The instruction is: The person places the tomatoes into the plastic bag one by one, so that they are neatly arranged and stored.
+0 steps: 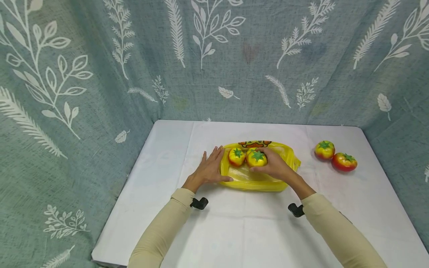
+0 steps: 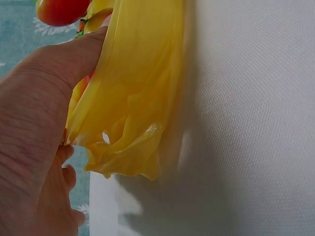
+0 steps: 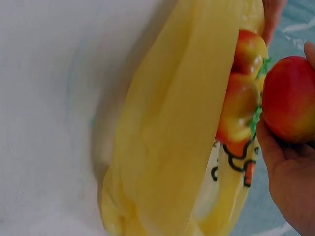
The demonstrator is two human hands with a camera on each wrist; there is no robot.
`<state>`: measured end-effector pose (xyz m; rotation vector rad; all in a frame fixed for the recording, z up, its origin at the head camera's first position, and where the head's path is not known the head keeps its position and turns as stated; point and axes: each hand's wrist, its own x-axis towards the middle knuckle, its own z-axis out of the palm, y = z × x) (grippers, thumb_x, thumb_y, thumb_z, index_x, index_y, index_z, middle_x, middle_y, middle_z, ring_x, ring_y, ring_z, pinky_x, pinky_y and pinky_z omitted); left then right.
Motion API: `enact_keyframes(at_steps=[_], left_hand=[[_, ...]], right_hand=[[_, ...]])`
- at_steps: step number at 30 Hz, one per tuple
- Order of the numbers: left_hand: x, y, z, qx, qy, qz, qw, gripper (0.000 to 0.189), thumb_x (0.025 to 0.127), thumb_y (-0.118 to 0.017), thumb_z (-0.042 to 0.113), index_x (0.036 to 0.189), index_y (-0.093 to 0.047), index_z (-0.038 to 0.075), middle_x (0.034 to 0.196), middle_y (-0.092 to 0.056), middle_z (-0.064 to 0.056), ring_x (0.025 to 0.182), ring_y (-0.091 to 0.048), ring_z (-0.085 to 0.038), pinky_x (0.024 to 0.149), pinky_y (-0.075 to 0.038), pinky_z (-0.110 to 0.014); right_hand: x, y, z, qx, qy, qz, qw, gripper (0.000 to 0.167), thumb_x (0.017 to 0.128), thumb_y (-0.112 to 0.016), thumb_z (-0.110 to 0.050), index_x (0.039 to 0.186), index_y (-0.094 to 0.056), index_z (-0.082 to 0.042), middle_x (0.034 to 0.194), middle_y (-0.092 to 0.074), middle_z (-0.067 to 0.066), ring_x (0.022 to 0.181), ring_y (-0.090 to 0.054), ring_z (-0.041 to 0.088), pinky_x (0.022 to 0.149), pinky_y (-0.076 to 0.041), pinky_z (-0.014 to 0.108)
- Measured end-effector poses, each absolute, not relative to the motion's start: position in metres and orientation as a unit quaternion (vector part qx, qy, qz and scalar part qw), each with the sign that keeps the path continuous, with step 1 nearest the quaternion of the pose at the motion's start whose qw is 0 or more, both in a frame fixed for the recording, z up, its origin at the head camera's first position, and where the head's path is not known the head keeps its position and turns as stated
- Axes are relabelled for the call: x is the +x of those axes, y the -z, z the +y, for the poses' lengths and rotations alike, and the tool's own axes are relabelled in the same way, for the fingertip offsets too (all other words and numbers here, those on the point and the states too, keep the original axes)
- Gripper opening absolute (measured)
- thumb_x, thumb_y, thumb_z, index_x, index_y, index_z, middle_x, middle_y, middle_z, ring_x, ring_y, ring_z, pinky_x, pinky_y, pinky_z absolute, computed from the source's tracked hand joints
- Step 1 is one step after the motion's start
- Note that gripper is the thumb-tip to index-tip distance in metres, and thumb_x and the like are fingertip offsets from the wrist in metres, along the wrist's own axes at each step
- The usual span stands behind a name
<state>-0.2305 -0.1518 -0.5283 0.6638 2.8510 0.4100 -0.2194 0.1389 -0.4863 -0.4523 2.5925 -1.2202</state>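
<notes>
A yellow plastic bag (image 1: 258, 185) lies on the table with its mouth spread wide. My left hand (image 1: 211, 167) rests at the bag's left end, thumb and fingers spread along the rim. In the left wrist view, the thumb (image 2: 74, 56) reaches behind the bag's near wall. My right hand (image 1: 273, 163) grips a red-and-yellow tomato (image 1: 257, 158) with a green star-shaped top, above the bag's opening. Another tomato (image 1: 236, 156) sits inside, to the left. The right wrist view shows two tomatoes in the bag, a lower one (image 3: 238, 108) and an upper one (image 3: 247, 54), beside the held tomato (image 3: 290, 98).
Two more tomatoes, one yellower (image 1: 324, 150) and one redder (image 1: 344, 162), lie side by side at the right of the white table (image 1: 214, 234). A leaf-patterned curtain (image 1: 234, 93) hangs behind the table and along its sides.
</notes>
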Motion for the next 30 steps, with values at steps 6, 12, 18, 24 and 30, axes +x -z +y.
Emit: enact_keyframes(at_steps=[6, 12, 18, 24, 30], left_hand=[[-0.231, 0.528, -0.153, 0.229, -0.137, 0.959, 0.091, 0.125, 0.078, -0.068, 0.076, 0.163, -0.008, 0.006, 0.170, -0.003, -0.009, 0.156, 0.002, -0.024, 0.120, 0.001, -0.060], [-0.232, 0.530, -0.152, 0.224, -0.133, 0.961, 0.097, 0.126, 0.078, -0.067, 0.077, 0.163, -0.006, 0.007, 0.170, -0.001, -0.007, 0.156, 0.003, -0.023, 0.121, 0.003, -0.058], [-0.232, 0.530, -0.152, 0.226, -0.125, 0.961, 0.093, 0.126, 0.077, -0.067, 0.077, 0.163, -0.008, 0.006, 0.170, -0.002, -0.008, 0.156, 0.003, -0.023, 0.120, 0.001, -0.059], [-0.232, 0.531, -0.152, 0.230, -0.127, 0.961, 0.086, 0.126, 0.077, -0.068, 0.076, 0.163, -0.009, 0.005, 0.170, -0.004, -0.009, 0.156, 0.000, -0.025, 0.120, -0.001, -0.061], [-0.231, 0.530, -0.154, 0.234, -0.130, 0.960, 0.080, 0.125, 0.077, -0.070, 0.075, 0.163, -0.011, 0.005, 0.170, -0.006, -0.010, 0.156, -0.002, -0.026, 0.120, -0.003, -0.062]], right_hand=[[-0.221, 0.489, 0.128, -0.164, 0.411, 0.889, 0.121, 0.085, 0.083, -0.085, -0.035, 0.149, -0.042, -0.001, 0.143, -0.052, 0.020, 0.124, -0.054, 0.036, 0.106, -0.044, 0.053], [-0.222, 0.490, 0.116, -0.173, 0.418, 0.883, 0.121, 0.085, 0.084, -0.085, -0.032, 0.149, -0.042, 0.000, 0.144, -0.051, 0.020, 0.125, -0.055, 0.036, 0.105, -0.045, 0.053], [-0.224, 0.489, 0.105, -0.182, 0.430, 0.875, 0.125, 0.086, 0.084, -0.085, -0.029, 0.150, -0.041, 0.000, 0.145, -0.050, 0.019, 0.125, -0.055, 0.035, 0.106, -0.045, 0.052], [-0.225, 0.492, 0.095, -0.202, 0.422, 0.875, 0.127, 0.087, 0.084, -0.084, -0.038, 0.150, -0.041, 0.000, 0.142, -0.053, 0.018, 0.121, -0.058, 0.032, 0.103, -0.048, 0.049], [-0.224, 0.495, 0.087, -0.204, 0.417, 0.875, 0.141, 0.084, 0.084, -0.084, -0.038, 0.149, -0.043, -0.005, 0.142, -0.053, 0.016, 0.120, -0.057, 0.030, 0.103, -0.048, 0.049]])
